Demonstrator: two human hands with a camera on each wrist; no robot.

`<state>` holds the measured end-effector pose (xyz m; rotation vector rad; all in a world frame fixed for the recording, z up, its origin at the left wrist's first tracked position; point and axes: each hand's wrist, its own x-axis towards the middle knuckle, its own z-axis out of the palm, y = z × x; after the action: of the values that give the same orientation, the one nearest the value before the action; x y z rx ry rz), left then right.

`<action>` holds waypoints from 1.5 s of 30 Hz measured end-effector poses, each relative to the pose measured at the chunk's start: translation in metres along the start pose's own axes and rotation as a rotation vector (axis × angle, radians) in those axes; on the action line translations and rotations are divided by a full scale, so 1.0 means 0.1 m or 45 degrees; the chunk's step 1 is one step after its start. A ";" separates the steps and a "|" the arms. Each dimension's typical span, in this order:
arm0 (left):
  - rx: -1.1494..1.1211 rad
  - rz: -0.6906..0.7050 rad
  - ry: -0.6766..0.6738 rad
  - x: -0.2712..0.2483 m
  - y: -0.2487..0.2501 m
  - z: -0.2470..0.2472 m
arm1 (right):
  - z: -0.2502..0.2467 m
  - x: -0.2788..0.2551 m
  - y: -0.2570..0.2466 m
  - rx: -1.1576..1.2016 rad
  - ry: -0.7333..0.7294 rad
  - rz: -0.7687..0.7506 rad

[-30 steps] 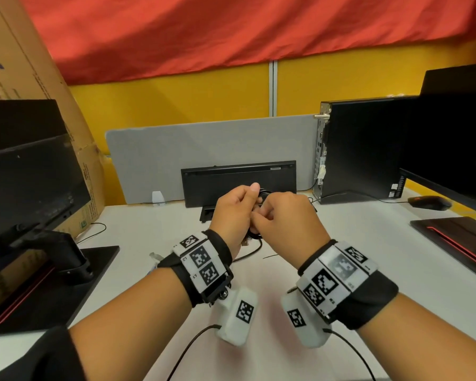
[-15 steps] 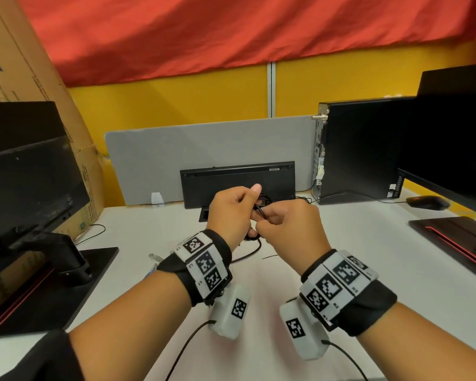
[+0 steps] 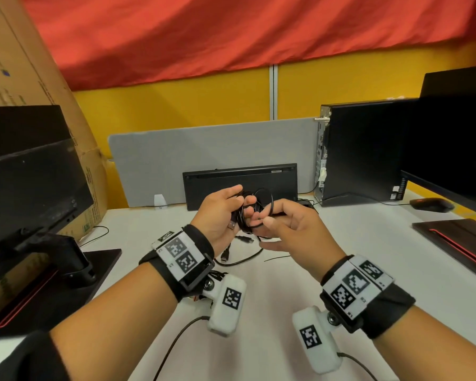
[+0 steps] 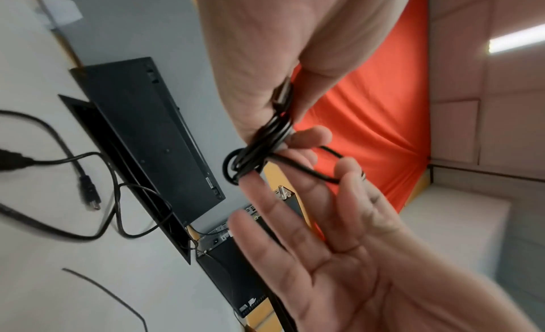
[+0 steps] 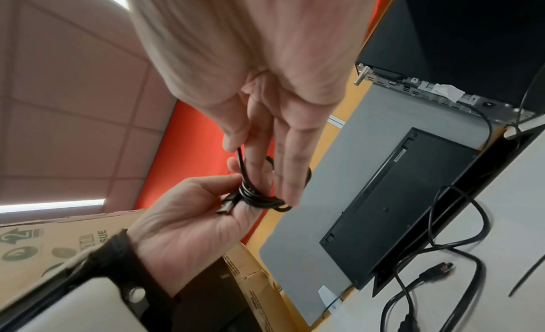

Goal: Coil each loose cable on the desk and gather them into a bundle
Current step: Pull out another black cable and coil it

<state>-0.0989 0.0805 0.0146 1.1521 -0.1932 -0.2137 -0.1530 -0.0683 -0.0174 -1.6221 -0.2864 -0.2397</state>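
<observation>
A thin black cable, wound into a small coil (image 3: 249, 218), hangs in the air above the white desk (image 3: 355, 243). My left hand (image 3: 226, 210) grips the coil and its metal USB plug (image 5: 225, 206) between thumb and fingers. My right hand (image 3: 278, 221) pinches one outer loop of the same cable (image 5: 240, 160) between thumb and forefinger, its other fingers straight beside the coil (image 4: 259, 150). Below the hands a thicker loose black cable (image 3: 239, 261) with an end plug (image 3: 225, 255) lies uncoiled on the desk, also visible in the left wrist view (image 4: 59, 161).
A black keyboard (image 3: 239, 185) leans on the grey divider (image 3: 204, 160) behind the hands. A PC tower (image 3: 363, 149), a monitor (image 3: 451, 149) and a mouse (image 3: 432, 205) stand at the right. Another monitor (image 3: 30, 182) and a cardboard box (image 3: 25, 78) stand at the left. A thin wire (image 3: 276, 258) lies nearby.
My hands have drawn slightly apart. The right hand has uncurled most of its fingers and pulled a loop out to the right, so the coil now shows between the hands.
</observation>
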 end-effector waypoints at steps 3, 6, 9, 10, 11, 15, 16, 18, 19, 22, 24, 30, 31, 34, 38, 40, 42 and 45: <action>0.076 0.009 0.027 0.01 -0.03 0.01 | -0.02 -0.02 -0.03 -0.066 -0.048 -0.062; 0.066 0.010 0.058 0.01 -0.04 0.01 | -0.03 -0.05 -0.04 -0.136 -0.081 -0.113; 0.323 0.041 0.011 -0.01 -0.07 0.04 | -0.01 -0.06 -0.05 -0.243 -0.026 -0.183; 0.436 0.054 -0.001 -0.03 -0.09 0.06 | -0.01 -0.04 -0.07 -0.351 0.014 -0.245; 0.491 0.048 -0.017 -0.05 -0.09 0.08 | -0.02 -0.01 -0.08 -0.458 0.053 -0.305; 0.525 -0.034 -0.249 -0.13 -0.09 0.15 | -0.07 0.09 -0.14 -0.497 0.242 -0.352; 0.559 -0.037 -0.277 -0.14 -0.08 0.15 | -0.07 0.11 -0.15 -0.490 0.267 -0.343; 0.586 -0.029 -0.301 -0.14 -0.09 0.16 | -0.07 0.15 -0.15 -0.440 0.311 -0.305; 0.577 -0.025 -0.308 -0.14 -0.10 0.16 | -0.08 0.16 -0.14 -0.417 0.346 -0.278; 0.546 -0.021 -0.244 -0.12 -0.13 0.18 | -0.09 0.22 -0.13 -0.527 0.403 -0.210; 0.546 -0.042 -0.192 -0.10 -0.14 0.18 | -0.08 0.26 -0.13 -0.657 0.440 -0.201; 0.407 -0.090 -0.166 -0.10 -0.09 0.13 | -0.08 0.22 -0.16 -0.631 0.227 -0.303; 0.400 -0.063 -0.151 -0.10 -0.08 0.13 | -0.09 0.20 -0.14 -0.642 0.135 -0.331; 0.463 0.005 -0.082 -0.09 -0.06 0.13 | -0.07 0.18 -0.09 -0.912 0.062 -0.469; 0.595 0.036 -0.083 -0.09 -0.09 0.15 | -0.03 0.22 -0.07 -1.085 0.161 -0.540; 0.636 0.039 -0.079 -0.09 -0.11 0.14 | -0.02 0.24 -0.05 -1.168 0.143 -0.491; 0.684 0.056 -0.085 -0.08 -0.11 0.12 | -0.01 0.25 -0.04 -1.226 0.122 -0.434; 0.788 0.093 -0.089 -0.04 -0.12 0.10 | -0.01 0.27 -0.05 -1.221 0.142 -0.382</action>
<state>-0.1058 0.0684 0.0077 1.7494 -0.3797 -0.1308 -0.1294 -0.0676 -0.0035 -2.4942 -0.3540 -0.7806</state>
